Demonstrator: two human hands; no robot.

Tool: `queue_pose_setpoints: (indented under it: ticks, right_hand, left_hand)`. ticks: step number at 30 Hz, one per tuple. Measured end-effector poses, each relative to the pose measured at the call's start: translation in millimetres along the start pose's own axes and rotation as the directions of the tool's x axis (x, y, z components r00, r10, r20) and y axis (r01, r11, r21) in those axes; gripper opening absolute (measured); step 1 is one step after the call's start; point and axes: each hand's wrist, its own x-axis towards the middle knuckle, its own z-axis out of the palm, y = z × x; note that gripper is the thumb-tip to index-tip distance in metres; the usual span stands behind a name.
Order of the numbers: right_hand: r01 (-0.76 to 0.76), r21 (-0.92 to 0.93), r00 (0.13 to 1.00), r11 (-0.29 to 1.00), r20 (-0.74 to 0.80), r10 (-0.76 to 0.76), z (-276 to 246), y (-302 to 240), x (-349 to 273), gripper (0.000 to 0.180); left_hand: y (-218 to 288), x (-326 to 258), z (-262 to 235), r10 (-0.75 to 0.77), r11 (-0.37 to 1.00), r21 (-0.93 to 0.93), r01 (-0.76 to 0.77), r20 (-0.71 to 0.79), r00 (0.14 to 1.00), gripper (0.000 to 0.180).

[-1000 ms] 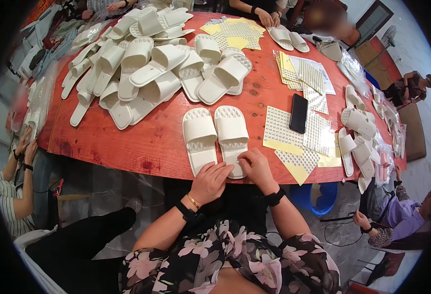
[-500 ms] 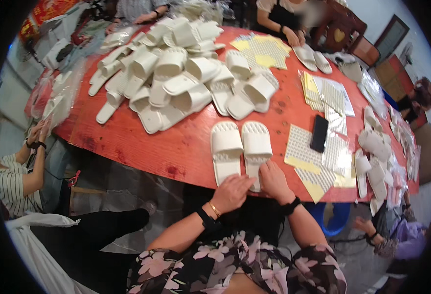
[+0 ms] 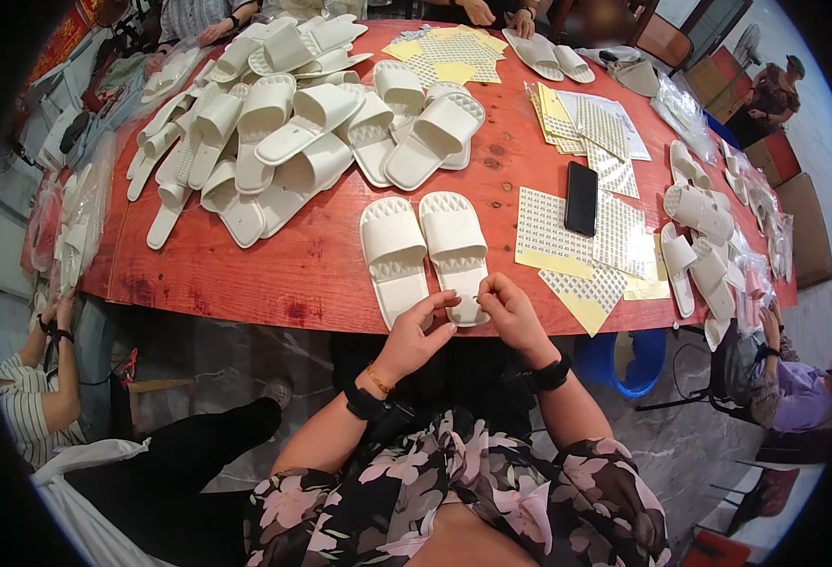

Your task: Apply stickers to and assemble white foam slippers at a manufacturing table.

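Note:
A pair of white slippers lies side by side at the table's near edge, the left slipper [image 3: 394, 227] and the right slipper [image 3: 453, 230] with their toes pointing away from me. My left hand [image 3: 418, 338] hovers at the heel end of the pair, thumb and curved fingers apart, holding nothing that I can see. Close beside it, at the right slipper's heel, my right hand [image 3: 512, 317] has its thumb and forefinger pinched together. Whatever may be between those fingertips is too small to make out.
A heap of white slippers [image 3: 283, 113] covers the table's far left. To the right lie sticker sheets [image 3: 550, 227] and a black phone [image 3: 581, 198]. More slippers [image 3: 699, 217] sit farther right, with a blue bin [image 3: 638, 369] below the edge. Other people work around the red table [image 3: 217, 293].
My view has shifted, so the table sits lower left in it. My left hand has come away from the slipper's heel and opened; my right hand has drawn into a pinch.

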Motion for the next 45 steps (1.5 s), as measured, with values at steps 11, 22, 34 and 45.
queue_pose_setpoints:
  ticks: [11, 22, 34, 45]
  right_hand:
    - [0.116, -0.155, 0.99, 0.981, -0.057, -0.127, 26, -22, -3, 0.005]
    - [0.275, -0.314, 0.957, 0.909, -0.002, -0.29, 29, -42, 2, 0.014]
    - [0.437, -0.373, 0.878, 0.819, -0.02, -0.477, 33, -40, -10, 0.011]
    - [0.477, -0.477, 0.83, 0.738, -0.031, -0.557, 40, -31, -9, 0.011]
  left_hand:
    - [11, -11, 3, -0.081, 0.997, -0.004, 0.081, 0.016, 0.997, 0.044]
    - [22, -8, -6, -0.085, 0.99, 0.117, 0.08, 0.042, 0.995, 0.036]
    - [12, -2, -4, -0.246, 0.939, -0.232, 0.252, 0.054, 0.968, 0.035]
    - [14, 1, -2, -0.216, 0.943, -0.26, 0.207, -0.007, 0.976, 0.021]
